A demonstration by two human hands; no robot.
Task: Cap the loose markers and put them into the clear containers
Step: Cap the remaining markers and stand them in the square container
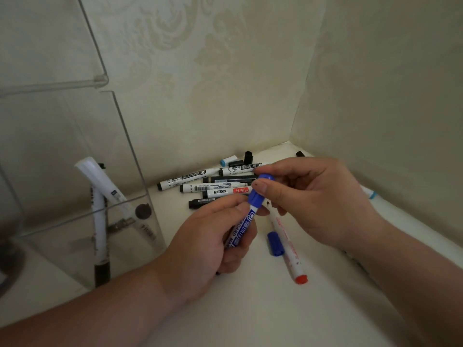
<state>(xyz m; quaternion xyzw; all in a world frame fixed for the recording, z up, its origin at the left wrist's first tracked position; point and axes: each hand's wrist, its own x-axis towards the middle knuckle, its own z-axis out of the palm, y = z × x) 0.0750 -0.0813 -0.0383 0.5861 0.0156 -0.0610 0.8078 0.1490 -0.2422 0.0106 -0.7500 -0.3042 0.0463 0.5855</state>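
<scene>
Honestly, the blue marker looked like an easy thing to handle; light, stiff plastic, a smooth barrel that could twist in the fingers if I held it loosely; so my call was to take the barrel around its middle and squeeze the cap from its sides, never near the tip. That was about how things stood; the left hand had its fingers curled round the barrel low in front of me, the marker tilted up and to the right; the right hand pinched the blue cap between thumb and forefinger, right at the marker's upper end; the cap sat over the tip, but I couldn't tell whether it had clicked fully home. Both hands met above the white surface, touching the same pen from opposite ends. Just beside and under the right hand lay a red marker with a second blue cap against it; behind the hands, toward the corner, sat a pile of markers with a few loose caps. The clear container stood to the left, near the left hand but apart from it, with two markers leaning inside; I figured a firm straight push would seat the cap, then a short reach left for the drop.
</scene>
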